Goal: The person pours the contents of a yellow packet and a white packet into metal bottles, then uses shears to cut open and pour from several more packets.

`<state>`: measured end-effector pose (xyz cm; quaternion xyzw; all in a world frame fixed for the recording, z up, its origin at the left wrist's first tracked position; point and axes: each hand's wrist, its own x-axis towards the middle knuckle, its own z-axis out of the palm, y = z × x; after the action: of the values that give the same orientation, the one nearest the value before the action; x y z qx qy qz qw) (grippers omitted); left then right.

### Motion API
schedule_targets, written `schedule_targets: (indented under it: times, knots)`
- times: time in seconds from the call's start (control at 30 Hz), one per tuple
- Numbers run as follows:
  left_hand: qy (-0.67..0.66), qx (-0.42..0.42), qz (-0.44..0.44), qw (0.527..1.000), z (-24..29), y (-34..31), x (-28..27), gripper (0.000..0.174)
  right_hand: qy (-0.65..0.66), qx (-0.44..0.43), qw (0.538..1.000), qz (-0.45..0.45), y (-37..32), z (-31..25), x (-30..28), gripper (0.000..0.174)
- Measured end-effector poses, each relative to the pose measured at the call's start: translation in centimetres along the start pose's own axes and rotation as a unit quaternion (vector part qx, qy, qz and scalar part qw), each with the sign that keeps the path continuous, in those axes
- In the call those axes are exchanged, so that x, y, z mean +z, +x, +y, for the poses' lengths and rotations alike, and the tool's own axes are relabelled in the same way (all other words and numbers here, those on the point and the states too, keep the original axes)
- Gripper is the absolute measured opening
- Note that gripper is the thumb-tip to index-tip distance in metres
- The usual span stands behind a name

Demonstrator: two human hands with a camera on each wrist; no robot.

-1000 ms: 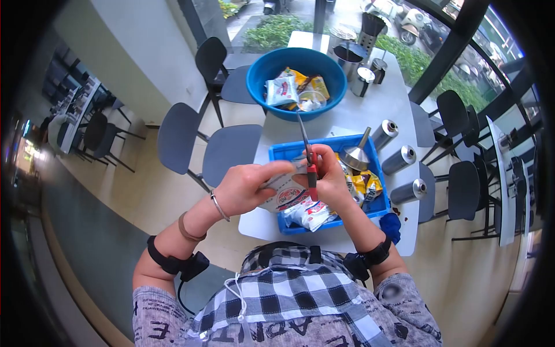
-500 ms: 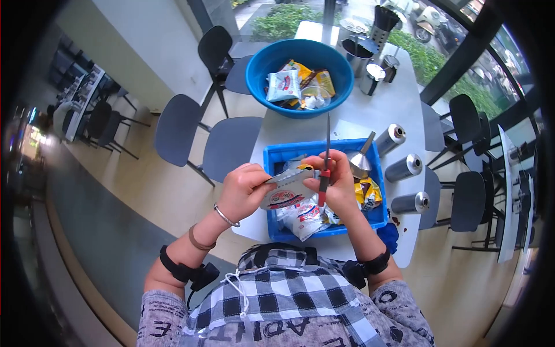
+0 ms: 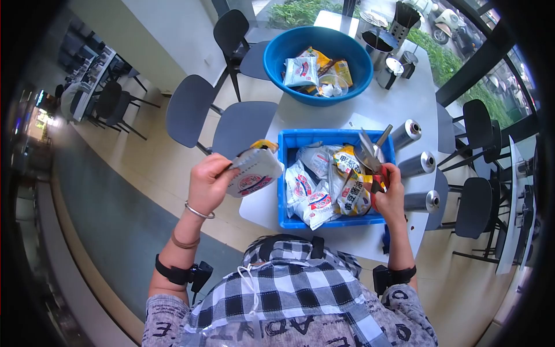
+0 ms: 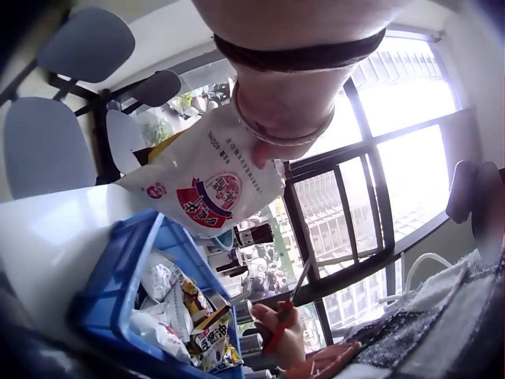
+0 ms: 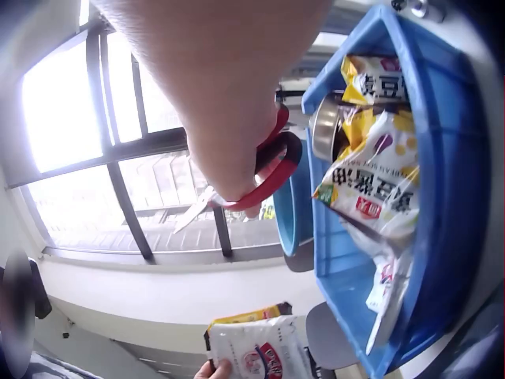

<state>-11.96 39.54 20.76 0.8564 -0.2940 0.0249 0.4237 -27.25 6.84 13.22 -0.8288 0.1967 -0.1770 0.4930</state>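
My left hand [image 3: 209, 182] pinches a white pouch [image 3: 254, 174] with a red and blue round label by its edge, left of a blue crate [image 3: 282, 194]. A yellow packet edge [image 5: 245, 317] shows behind this pouch. My right hand [image 3: 392, 199] grips red-handled scissors [image 3: 380, 184] at the crate's right side, blades pointing away from me. In the crate lie several white pouches [image 3: 300, 188] and yellow-and-white pouches [image 3: 354, 199], with a metal funnel [image 3: 385, 135] at the far right corner, partly behind the scissors.
Beyond the crate, a round blue basin [image 3: 272, 75] holds pouches and crumpled waste. Several metal bottles [image 3: 417, 164] stand along the table's right edge. Metal pots and jugs [image 3: 390, 73] stand at the back right. Grey chairs [image 3: 189, 111] line the left side.
My hands have moved apart: the left has drawn the white pouch leftward, and the right has carried the scissors from beside the pouch to the crate's right side.
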Motion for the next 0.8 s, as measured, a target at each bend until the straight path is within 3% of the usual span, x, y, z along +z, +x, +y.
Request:
schedule_targets:
  times: [0.1, 0.17, 0.3, 0.43, 0.57, 0.67, 0.7, 0.8]
  knots:
    - [-0.021, -0.024, -0.018, 0.999, 0.1, 0.1, -0.6, 0.007, -0.092, 0.051, 0.994, -0.012, -1.1, 1.3, -0.4, 0.052]
    - [-0.042, -0.02, -0.03, 0.998, 0.1, 0.2, -0.9, 0.007, -0.164, 0.001, 0.986, -0.03, -1.8, 2.6, 0.2, 0.051]
    - [-0.044, -0.016, -0.047, 0.998, 0.2, 0.2, -1.5, 0.008, -0.168, -0.022, 0.983, -0.07, -2.3, 3.9, 1.2, 0.045]
    - [-0.033, -0.013, -0.063, 0.997, 0.7, -0.1, -2.4, 0.008, -0.109, 0.009, 0.994, 0.009, -2.0, 4.5, 2.4, 0.046]
    - [-0.065, -0.014, -0.061, 0.996, 0.1, -1.8, -4.0, 0.008, -0.149, -0.011, 0.989, -0.022, -1.3, 3.8, 2.1, 0.046]
    - [-0.086, -0.008, -0.041, 0.995, -0.2, -3.5, -5.7, 0.009, 0.021, -0.019, 0.999, -0.031, -1.6, 1.7, 3.1, 0.048]
    - [-0.083, -0.013, -0.037, 0.996, -0.3, -4.1, -6.4, 0.009, 0.105, -0.004, 0.991, -0.08, -1.7, 2.3, 4.2, 0.055]
    - [-0.081, -0.017, -0.031, 0.996, -0.6, -6.2, -8.6, 0.012, 0.271, -0.063, 0.935, -0.219, -2.0, -3.4, 8.8, 0.061]
